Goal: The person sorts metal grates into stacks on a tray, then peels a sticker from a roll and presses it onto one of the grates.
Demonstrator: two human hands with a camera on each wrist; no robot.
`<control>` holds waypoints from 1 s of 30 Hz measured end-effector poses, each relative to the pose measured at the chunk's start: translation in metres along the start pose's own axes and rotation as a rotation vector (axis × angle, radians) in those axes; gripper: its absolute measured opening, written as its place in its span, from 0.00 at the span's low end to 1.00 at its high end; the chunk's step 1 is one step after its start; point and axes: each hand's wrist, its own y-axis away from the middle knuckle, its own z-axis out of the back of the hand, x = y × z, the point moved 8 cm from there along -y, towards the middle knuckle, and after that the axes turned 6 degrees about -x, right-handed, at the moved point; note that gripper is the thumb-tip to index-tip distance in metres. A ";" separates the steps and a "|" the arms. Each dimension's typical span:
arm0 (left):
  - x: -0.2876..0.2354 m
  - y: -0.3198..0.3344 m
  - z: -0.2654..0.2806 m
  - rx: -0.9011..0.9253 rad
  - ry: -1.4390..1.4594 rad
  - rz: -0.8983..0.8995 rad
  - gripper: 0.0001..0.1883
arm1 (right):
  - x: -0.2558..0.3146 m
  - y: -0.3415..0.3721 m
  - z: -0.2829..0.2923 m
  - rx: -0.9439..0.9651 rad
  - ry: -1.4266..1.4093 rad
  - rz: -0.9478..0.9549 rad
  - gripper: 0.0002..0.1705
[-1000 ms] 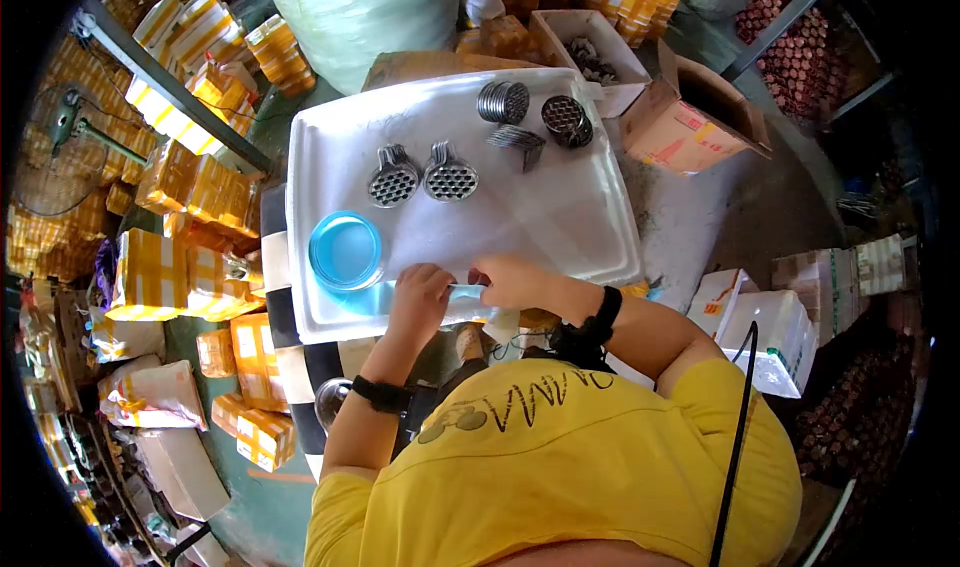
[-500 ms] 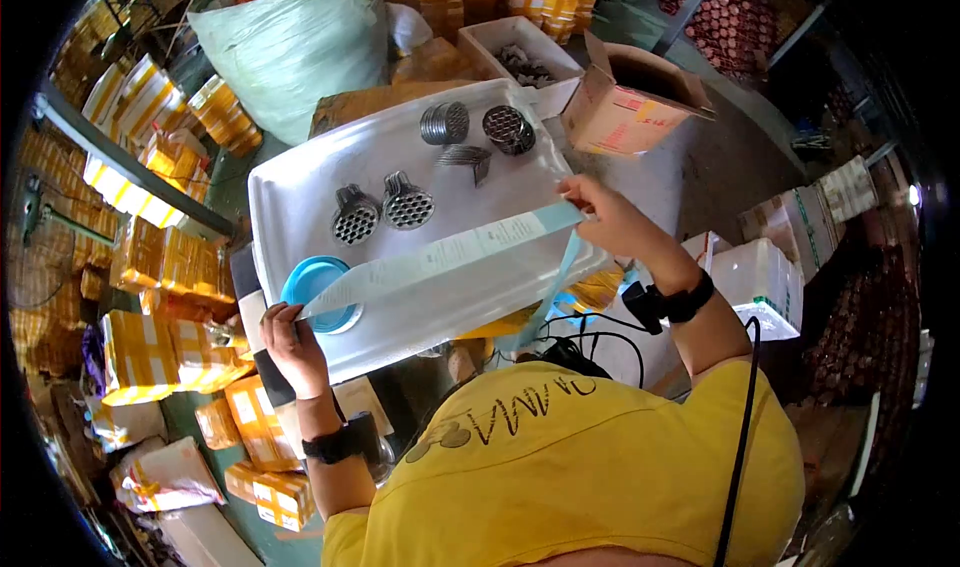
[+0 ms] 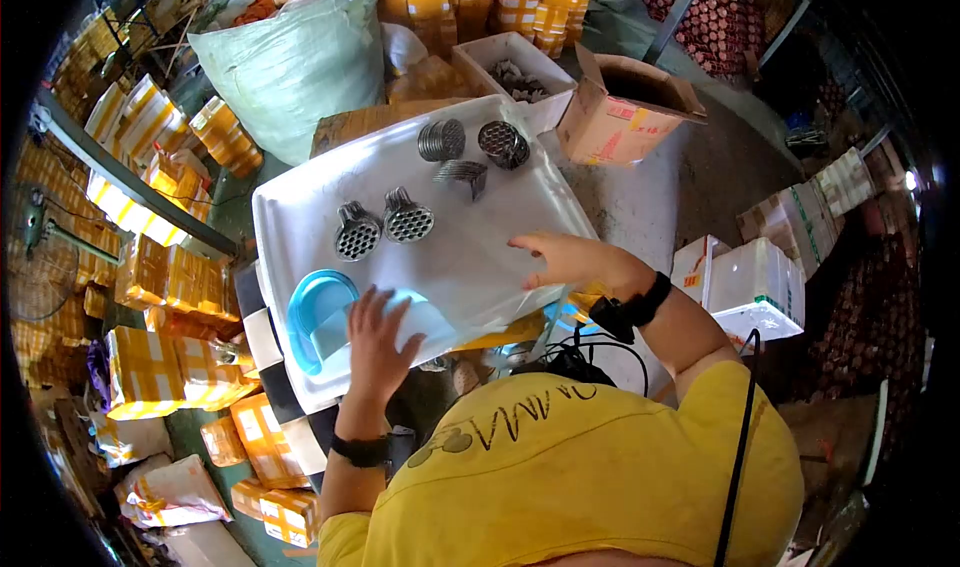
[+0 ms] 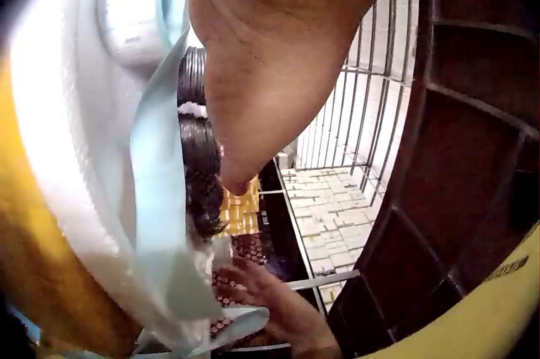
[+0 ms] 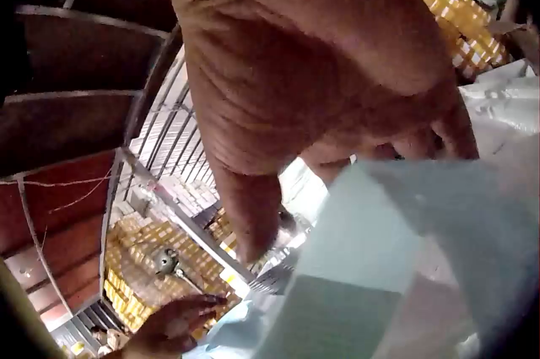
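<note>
My left hand [image 3: 378, 342], fingers spread, is over the right side of a round blue-rimmed item [image 3: 305, 332] at the foam tray's left corner. A pale blue strip [image 3: 430, 317] lies beside that hand along the tray's near edge; in the left wrist view the strip [image 4: 159, 182] hangs in a long curve. Over the tray's right side is my right hand [image 3: 575, 259], thumb apart from the fingers. The right wrist view has the strip [image 5: 354, 249] close in front of its fingers. Two perforated round metal pieces with handles [image 3: 408, 224] lie mid-tray.
Stacks of similar metal pieces [image 3: 441, 140] sit at the back of the white foam tray [image 3: 480, 267]. Behind it stand a foam box [image 3: 510, 52] and an open carton [image 3: 625, 117]. Taped yellow-and-white boxes [image 3: 150, 367] line the left. Black cables [image 3: 590, 347] hang near the shirt.
The hands held the strip together, then stretched it wide across the tray. Now they are closer together, fingers loosened, and the strip has dropped to the tray's near edge.
</note>
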 end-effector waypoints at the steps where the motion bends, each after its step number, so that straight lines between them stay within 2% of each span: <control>1: -0.006 0.001 -0.010 0.031 -0.020 -0.023 0.23 | -0.011 -0.007 0.000 0.049 -0.105 -0.066 0.34; 4: -0.009 0.006 -0.029 0.039 0.018 0.035 0.22 | -0.065 -0.045 0.043 -0.265 -0.111 -0.268 0.35; 6: -0.010 0.011 -0.028 0.036 0.025 0.081 0.22 | -0.114 -0.084 0.057 -0.481 -0.089 -0.196 0.34; 9: -0.009 0.025 -0.015 -0.005 0.000 0.174 0.21 | -0.128 -0.120 0.068 -0.649 0.027 -0.076 0.29; 10: -0.007 0.031 -0.012 -0.023 -0.006 0.213 0.21 | -0.128 -0.130 0.062 -0.503 -0.001 -0.135 0.27; 13: -0.008 0.051 -0.002 -0.090 -0.029 0.315 0.20 | -0.131 -0.147 0.059 -0.516 0.185 -0.044 0.22; 14: -0.008 0.061 -0.001 -0.122 -0.022 0.367 0.19 | -0.131 -0.148 0.062 -0.573 0.158 0.007 0.16; 17: -0.018 0.075 0.002 -0.185 -0.042 0.430 0.17 | -0.130 -0.153 0.071 -0.661 0.111 0.169 0.12; 20: -0.026 0.087 0.000 -0.197 -0.065 0.506 0.16 | -0.109 -0.161 0.090 -0.752 0.056 0.261 0.11; 23: -0.032 0.089 -0.003 -0.199 -0.013 0.546 0.15 | -0.094 -0.184 0.090 -0.756 0.078 0.279 0.09; 24: -0.030 0.093 -0.008 -0.214 0.038 0.582 0.14 | -0.105 -0.201 0.078 -0.558 0.041 0.075 0.11; 25: -0.023 0.095 -0.018 -0.171 0.141 0.681 0.15 | -0.116 -0.213 0.070 -0.527 0.052 0.103 0.13; 27: -0.026 0.091 -0.034 -0.113 0.060 0.547 0.17 | -0.142 -0.231 0.045 -0.452 0.074 0.155 0.17; 28: -0.029 0.085 -0.035 -0.092 -0.022 0.514 0.17 | -0.130 -0.217 0.053 -0.368 -0.031 0.042 0.22; 29: -0.034 0.078 -0.031 -0.121 -0.092 0.499 0.16 | -0.124 -0.203 0.061 -0.436 -0.026 -0.012 0.25; 30: -0.031 0.080 -0.029 -0.176 -0.094 0.504 0.14 | -0.122 -0.195 0.068 -0.508 -0.042 0.074 0.24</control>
